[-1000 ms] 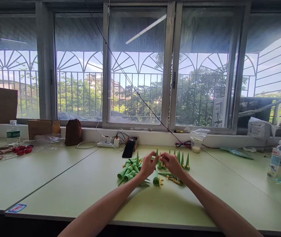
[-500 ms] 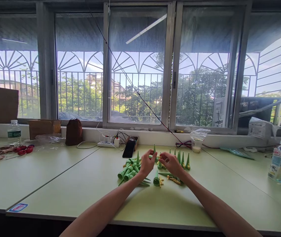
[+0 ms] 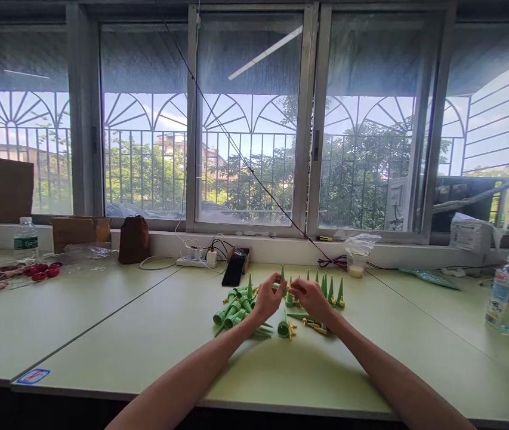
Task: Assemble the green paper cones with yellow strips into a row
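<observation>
My left hand is closed round a green watering spike, its pointed tip rising above the fingers. Close beside it, my right hand pinches a small yellow valve at the spike; the fingers mostly hide it. Left of my hands lies a heap of green spikes. Behind and right of my right hand, several spikes with yellow valves stand point up, such as this upright spike. Nearer me, a loose green spike lies beside yellow valves. More yellow valves lie below my right wrist.
Behind the heap are a phone and a white power strip with cables. A bagged cup stands at the back. At right is a clear bottle; at left, a brown pouch and red round items.
My left hand has shifted slightly right with the green spike, closer to my right hand. My right hand has barely moved. The things on the table lie as before.
</observation>
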`<state>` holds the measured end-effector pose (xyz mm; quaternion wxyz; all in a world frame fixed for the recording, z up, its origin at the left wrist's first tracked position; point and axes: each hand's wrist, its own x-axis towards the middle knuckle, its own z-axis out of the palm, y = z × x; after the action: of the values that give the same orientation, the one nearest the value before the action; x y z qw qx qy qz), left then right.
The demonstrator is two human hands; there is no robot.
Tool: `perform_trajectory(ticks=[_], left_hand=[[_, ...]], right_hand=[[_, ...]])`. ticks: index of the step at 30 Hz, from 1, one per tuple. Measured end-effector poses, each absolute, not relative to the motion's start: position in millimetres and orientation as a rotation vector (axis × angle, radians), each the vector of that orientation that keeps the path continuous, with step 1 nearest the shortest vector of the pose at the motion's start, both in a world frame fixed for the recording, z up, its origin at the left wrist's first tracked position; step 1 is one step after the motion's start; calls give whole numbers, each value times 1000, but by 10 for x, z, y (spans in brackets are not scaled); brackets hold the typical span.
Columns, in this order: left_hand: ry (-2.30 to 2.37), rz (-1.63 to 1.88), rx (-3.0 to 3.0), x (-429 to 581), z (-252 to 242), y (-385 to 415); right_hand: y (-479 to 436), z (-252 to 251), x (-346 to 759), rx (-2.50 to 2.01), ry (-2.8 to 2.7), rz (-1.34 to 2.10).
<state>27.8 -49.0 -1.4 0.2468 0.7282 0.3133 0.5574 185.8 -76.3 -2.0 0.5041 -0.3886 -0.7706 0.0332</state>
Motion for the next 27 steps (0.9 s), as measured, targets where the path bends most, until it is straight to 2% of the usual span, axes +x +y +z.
perform_trajectory(ticks=[16,27], left_hand=[[792,1393,2164,262,-59,-487],[909,1570,2113,304,-37,-408]], right_hand=[[-740,-48,1864,-988,-1828,149],[-753,-21,1837,-994,-1819,89]])
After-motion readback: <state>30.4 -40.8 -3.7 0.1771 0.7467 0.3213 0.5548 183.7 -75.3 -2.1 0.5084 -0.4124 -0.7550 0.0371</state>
